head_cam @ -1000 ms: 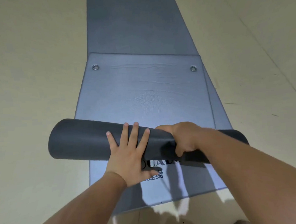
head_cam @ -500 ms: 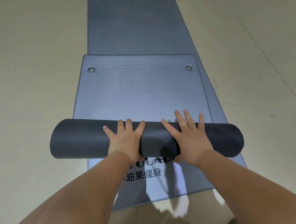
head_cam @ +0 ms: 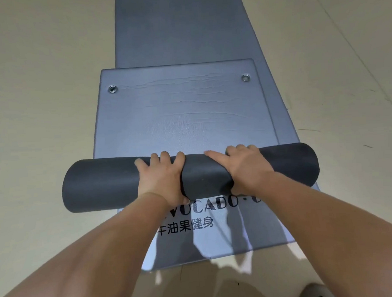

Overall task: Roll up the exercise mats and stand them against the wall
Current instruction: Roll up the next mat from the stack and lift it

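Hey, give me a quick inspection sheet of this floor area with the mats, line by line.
Surface: beige floor, a few dark scuff marks on the right.
Job's things: dark rolled mat lying crosswise on a grey-blue mat with two metal eyelets and printed lettering; a longer mat lies flat beneath, running away from the camera.
Clutter: nothing seen.
Grippers: left hand and right hand both lie on top of the roll, fingers curled over its far side.
Cables: nothing seen.
Surroundings: part of a grey shoe at the bottom right; no wall in view.
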Demonstrator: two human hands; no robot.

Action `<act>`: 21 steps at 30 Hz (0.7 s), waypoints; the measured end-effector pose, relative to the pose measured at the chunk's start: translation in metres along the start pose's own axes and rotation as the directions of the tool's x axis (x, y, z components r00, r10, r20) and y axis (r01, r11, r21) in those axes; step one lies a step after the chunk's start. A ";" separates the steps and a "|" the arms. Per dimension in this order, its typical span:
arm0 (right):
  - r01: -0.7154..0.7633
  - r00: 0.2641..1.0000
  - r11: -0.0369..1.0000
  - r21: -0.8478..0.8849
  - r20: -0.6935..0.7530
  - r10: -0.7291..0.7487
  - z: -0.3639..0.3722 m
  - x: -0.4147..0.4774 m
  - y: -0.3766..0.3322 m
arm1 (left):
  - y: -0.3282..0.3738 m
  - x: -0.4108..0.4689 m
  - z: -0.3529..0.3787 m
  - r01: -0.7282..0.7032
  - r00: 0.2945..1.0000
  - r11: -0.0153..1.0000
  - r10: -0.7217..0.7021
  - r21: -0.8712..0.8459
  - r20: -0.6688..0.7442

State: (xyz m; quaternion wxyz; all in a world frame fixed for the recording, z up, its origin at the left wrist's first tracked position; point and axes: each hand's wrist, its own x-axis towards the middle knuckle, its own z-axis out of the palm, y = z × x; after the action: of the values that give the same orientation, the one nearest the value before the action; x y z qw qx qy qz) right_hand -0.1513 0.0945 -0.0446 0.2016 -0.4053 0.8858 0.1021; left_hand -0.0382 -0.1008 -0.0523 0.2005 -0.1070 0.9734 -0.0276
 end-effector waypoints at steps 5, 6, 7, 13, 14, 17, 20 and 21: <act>0.056 0.994 0.996 0.068 0.088 -0.062 -0.012 0.019 0.009 | -0.007 -0.002 0.002 0.060 0.996 0.991 -0.052 -0.116 0.072; 0.018 0.999 0.989 0.150 0.045 -0.025 -0.011 0.014 0.012 | -0.008 -0.001 0.001 0.070 0.994 0.990 -0.059 -0.126 0.090; -0.077 0.996 0.961 0.264 -0.029 0.088 -0.009 0.007 0.016 | -0.008 0.000 -0.001 0.078 0.992 0.988 -0.065 -0.130 0.106; -0.640 0.410 0.146 0.755 0.174 0.896 0.017 -0.031 0.056 | -0.002 0.006 -0.008 0.120 0.980 0.985 -0.097 -0.128 0.173; -0.629 0.418 0.116 0.769 0.208 0.884 0.017 -0.032 0.060 | 0.000 0.007 -0.010 0.130 0.979 0.984 -0.108 -0.122 0.175; -0.632 0.463 0.159 0.759 0.205 0.862 0.013 -0.029 0.067 | 0.006 0.005 -0.009 0.081 0.993 0.994 -0.073 -0.077 0.097; -0.603 0.532 0.225 0.766 0.176 0.828 0.016 -0.021 0.067 | 0.020 -0.001 -0.004 0.048 0.996 0.994 -0.040 -0.094 0.080; -0.605 0.555 0.259 0.753 0.166 0.815 0.016 -0.018 0.066 | 0.025 -0.004 -0.003 0.077 0.993 0.990 -0.066 -0.118 0.093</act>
State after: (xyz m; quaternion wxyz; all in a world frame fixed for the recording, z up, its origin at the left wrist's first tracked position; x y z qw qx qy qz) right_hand -0.1864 0.1556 -0.0502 0.1616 0.1530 0.9448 -0.2407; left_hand -0.0411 -0.0759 -0.0507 0.2357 -0.1550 0.9589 0.0291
